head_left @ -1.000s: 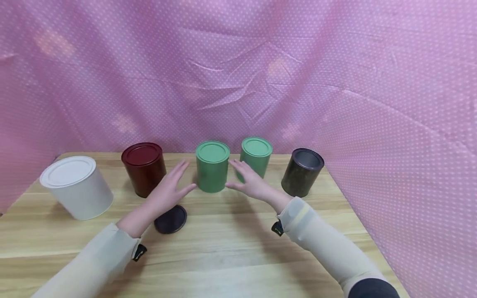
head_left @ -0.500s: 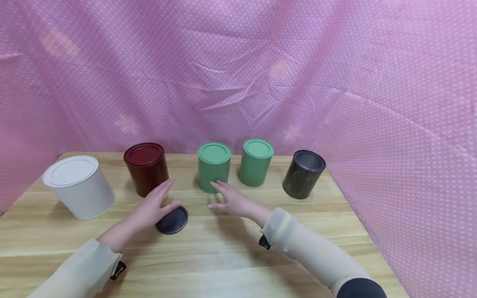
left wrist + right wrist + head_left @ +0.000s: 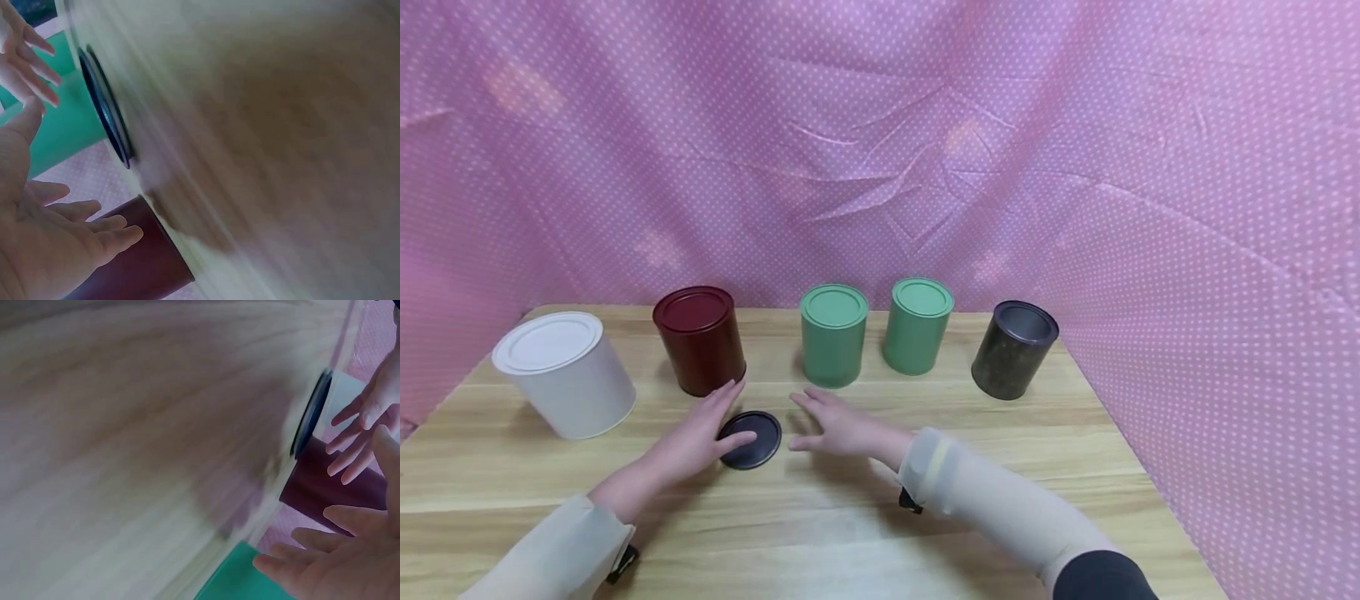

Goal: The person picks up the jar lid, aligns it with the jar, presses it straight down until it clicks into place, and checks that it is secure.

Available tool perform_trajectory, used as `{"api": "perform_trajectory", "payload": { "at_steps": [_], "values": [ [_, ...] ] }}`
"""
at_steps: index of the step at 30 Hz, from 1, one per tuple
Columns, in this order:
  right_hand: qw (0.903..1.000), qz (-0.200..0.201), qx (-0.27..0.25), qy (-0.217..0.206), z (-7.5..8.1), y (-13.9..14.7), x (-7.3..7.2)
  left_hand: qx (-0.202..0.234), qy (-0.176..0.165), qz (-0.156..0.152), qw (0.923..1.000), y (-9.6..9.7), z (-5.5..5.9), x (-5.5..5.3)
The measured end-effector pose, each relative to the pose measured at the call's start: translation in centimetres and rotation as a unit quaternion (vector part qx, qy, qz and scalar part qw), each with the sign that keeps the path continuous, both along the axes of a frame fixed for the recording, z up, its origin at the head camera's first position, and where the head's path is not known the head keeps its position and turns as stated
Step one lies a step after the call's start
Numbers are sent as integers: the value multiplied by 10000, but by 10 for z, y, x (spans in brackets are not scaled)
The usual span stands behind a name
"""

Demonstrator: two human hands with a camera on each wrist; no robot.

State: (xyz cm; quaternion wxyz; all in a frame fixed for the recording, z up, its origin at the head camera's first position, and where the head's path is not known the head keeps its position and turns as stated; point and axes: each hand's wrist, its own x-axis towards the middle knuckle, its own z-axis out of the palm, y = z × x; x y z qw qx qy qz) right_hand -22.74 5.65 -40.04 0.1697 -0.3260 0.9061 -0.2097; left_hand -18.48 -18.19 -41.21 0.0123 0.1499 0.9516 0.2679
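A round black lid [image 3: 754, 440] lies flat on the wooden table, between my two hands. My left hand [image 3: 696, 437] is at its left side, fingers extended and thumb reaching over the lid in the head view. To the right of the lid is my right hand [image 3: 838, 429], its fingers spread and thumb apart, holding nothing. Both palms face each other across the lid [image 3: 107, 106], as the left wrist view shows. Just beyond the left fingertips stands a dark red can [image 3: 702, 342]. The nearer green can [image 3: 833, 337] stands behind the right hand.
A white can [image 3: 565, 375] stands at the left. Farther right are a second green can [image 3: 917, 327] and a black can [image 3: 1013, 350] with a recessed dark top. Pink dotted cloth [image 3: 880, 150] hangs behind and along the sides of the table [image 3: 820, 533].
Both hands have drawn back from the nearer green can toward the lid. The right hand has moved left and nearer; the left has come down beside the lid. The cans stay put.
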Motion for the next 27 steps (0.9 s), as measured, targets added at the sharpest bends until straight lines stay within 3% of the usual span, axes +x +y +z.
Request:
{"api": "perform_trajectory", "payload": {
  "at_steps": [13, 22, 27],
  "values": [
    [9988, 275, 352, 183, -21, -31, -4, -410, 188, -244, 9987, -14, -10, 7],
    [9955, 334, 721, 513, -22, -40, -6, -530, 201, -222, 9981, -19, -13, 8],
    [9952, 238, 821, 469, -21, -42, -7, -616, 161, -255, 9976, -22, -16, 6]
  ]
}}
